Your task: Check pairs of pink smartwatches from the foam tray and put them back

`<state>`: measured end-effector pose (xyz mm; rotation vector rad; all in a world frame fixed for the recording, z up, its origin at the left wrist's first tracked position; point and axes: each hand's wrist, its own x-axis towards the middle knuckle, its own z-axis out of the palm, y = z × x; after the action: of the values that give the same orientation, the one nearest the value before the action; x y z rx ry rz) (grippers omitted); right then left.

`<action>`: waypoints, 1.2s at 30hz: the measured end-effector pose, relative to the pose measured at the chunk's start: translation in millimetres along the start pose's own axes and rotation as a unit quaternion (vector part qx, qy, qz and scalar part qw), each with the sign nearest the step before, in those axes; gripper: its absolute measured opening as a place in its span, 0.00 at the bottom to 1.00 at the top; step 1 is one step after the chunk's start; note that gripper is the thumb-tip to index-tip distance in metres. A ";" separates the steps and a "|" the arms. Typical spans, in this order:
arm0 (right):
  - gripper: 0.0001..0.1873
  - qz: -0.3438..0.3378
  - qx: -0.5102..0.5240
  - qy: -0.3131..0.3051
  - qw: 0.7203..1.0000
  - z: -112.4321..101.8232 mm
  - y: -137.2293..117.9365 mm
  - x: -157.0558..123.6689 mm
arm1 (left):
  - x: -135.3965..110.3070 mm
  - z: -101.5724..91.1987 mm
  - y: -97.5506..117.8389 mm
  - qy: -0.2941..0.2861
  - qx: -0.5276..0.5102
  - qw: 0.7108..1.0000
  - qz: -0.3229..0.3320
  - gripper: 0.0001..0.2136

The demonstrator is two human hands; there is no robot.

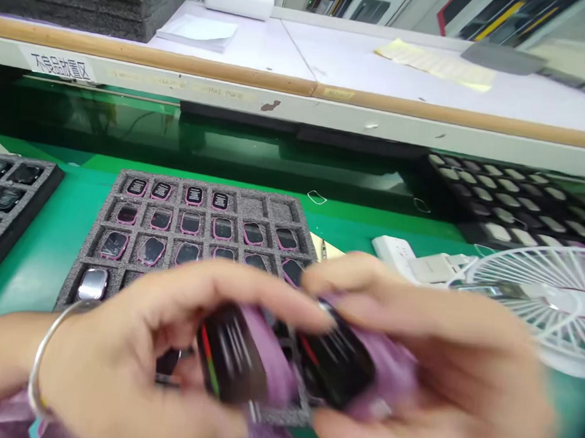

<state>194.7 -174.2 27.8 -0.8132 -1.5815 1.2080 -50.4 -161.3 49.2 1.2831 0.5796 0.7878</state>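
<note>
My left hand (127, 354), with a silver bangle on the wrist, is closed round a purple smartwatch body (232, 358) with a black screen. My right hand (443, 363) grips a second purple watch body (337, 369) right beside the first. Both hands are blurred by motion. They hover over the near edge of a grey foam tray (108, 196) whose pockets hold several pink-rimmed watch bodies, with two pockets bare at its far right.
Another foam tray (18, 203) with dark watch bodies lies at the left. A white desk fan (552, 297) and white plastic parts (410, 254) sit at the right on the green mat (50, 249). A black tray (519, 195) lies beyond. A raised shelf (301, 93) runs across the back.
</note>
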 end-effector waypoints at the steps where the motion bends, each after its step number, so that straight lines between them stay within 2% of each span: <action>1: 0.23 -0.013 -0.013 0.003 1.000 4.3 4.6 9.2 | 7.2 -2.8 -5.1 0.063 -0.006 0.998 -0.002 0.22; 3: 0.24 -0.012 -0.008 -0.018 1.000 8.2 19.6 29.7 | 22.4 -8.5 -18.2 0.176 -0.019 0.984 0.000 0.24; 5: 0.29 0.009 0.021 -0.031 0.999 8.2 39.3 47.8 | 34.9 -13.9 -32.0 0.220 -0.052 0.974 -0.019 0.24; 7: 0.33 0.013 0.044 -0.035 0.998 7.5 58.2 59.2 | 41.9 -18.0 -42.4 0.223 -0.089 0.969 -0.062 0.24; 10: 0.34 -0.025 0.036 -0.030 0.999 7.6 76.6 63.0 | 43.3 -20.5 -47.8 0.219 -0.124 0.963 -0.093 0.26; 15: 0.31 -0.066 0.040 -0.028 0.997 9.6 82.0 58.3 | 40.6 -19.5 -43.1 0.189 -0.166 0.963 -0.094 0.27; 19: 0.30 -0.073 0.059 -0.016 0.995 11.9 83.2 57.7 | 41.8 -18.4 -45.7 0.171 -0.155 0.969 -0.085 0.29; 21: 0.31 -0.071 0.067 -0.008 0.995 12.7 84.5 57.7 | 42.3 -18.5 -50.4 0.166 -0.116 0.978 -0.059 0.28; 24: 0.32 -0.041 0.091 -0.001 0.995 13.0 85.6 58.2 | 41.6 -21.1 -59.7 0.184 0.008 0.982 0.044 0.24; 26: 0.32 -0.012 0.120 -0.002 0.993 12.6 85.7 59.1 | 40.0 -24.9 -65.0 0.204 0.123 0.963 0.124 0.22; 28: 0.32 0.013 0.159 -0.022 0.987 11.9 85.8 60.5 | 37.9 -29.2 -67.8 0.209 0.226 0.936 0.172 0.20; 32: 0.29 0.036 0.212 -0.082 0.973 10.9 85.7 62.6 | 34.2 -34.4 -65.0 0.163 0.326 0.910 0.200 0.18; 36: 0.29 0.032 0.207 -0.090 0.974 10.4 83.2 62.8 | 32.6 -34.9 -60.9 0.141 0.371 0.894 0.207 0.17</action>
<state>161.2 -96.8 -34.4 -0.4963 -1.3791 1.6277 -45.3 -119.9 -16.0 2.0589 0.9071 1.1782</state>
